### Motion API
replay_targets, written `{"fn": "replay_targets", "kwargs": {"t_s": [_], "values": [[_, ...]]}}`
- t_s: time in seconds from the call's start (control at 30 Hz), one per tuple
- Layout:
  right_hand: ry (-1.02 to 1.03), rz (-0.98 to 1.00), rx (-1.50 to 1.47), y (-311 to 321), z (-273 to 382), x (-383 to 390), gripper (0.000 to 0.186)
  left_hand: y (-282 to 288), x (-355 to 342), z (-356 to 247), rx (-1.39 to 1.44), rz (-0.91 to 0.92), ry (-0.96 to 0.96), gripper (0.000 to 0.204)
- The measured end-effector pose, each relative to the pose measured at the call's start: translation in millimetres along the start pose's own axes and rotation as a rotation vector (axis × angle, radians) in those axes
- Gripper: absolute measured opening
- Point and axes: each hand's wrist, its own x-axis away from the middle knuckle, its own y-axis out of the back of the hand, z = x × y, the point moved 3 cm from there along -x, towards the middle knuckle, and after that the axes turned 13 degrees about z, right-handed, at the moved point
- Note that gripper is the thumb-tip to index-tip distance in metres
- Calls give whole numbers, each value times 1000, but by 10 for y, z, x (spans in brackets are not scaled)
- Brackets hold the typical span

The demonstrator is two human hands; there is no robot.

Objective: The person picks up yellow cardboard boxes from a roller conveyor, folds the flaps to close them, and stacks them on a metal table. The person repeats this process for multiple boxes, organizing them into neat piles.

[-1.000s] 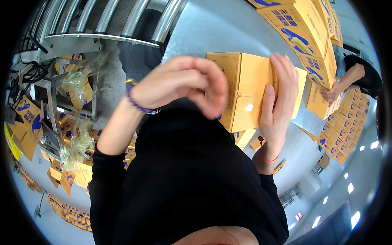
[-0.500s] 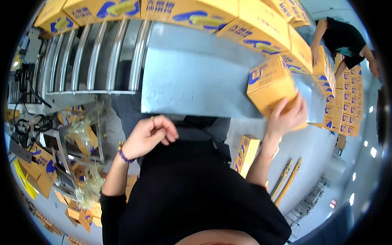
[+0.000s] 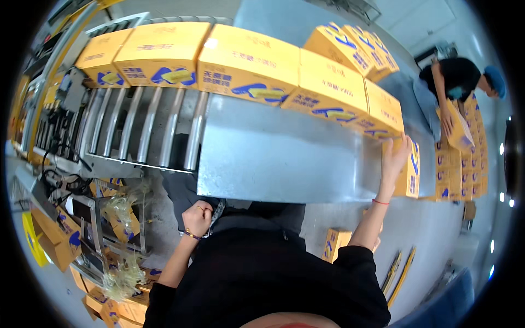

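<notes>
At the right end of the metal table (image 3: 273, 147), my right hand (image 3: 396, 158) lies over a yellow carton (image 3: 411, 174), its fingers on the top and far edge. This carton stands just nearer to me than the last carton (image 3: 384, 109) of a curved row. Close to my lap, my left hand (image 3: 198, 217) is curled into a loose fist, and I see nothing in it. A beaded bracelet circles that wrist.
More row cartons (image 3: 249, 64) run left onto a roller conveyor (image 3: 145, 126). Behind them stand several other cartons (image 3: 344, 49). A co-worker (image 3: 456, 82) at the far right handles a carton (image 3: 455, 126) by a stack. Opened cartons and plastic wrap (image 3: 123, 279) lie lower left.
The tilted carton in my right hand has moved right and now stands at the row's end. My left hand has dropped back toward my lap and curled tighter. The view has shifted.
</notes>
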Motion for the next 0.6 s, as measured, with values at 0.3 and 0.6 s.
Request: {"fn": "replay_targets", "kwargs": {"t_s": [0.3,0.6], "values": [[448,365,-200,-1210,2975,-1456,58,-118,7,-48,-83,-21,-74,7],[740,560,-216,295,2435,235,84,13,30,-13,-23,-46,-31,8]]}}
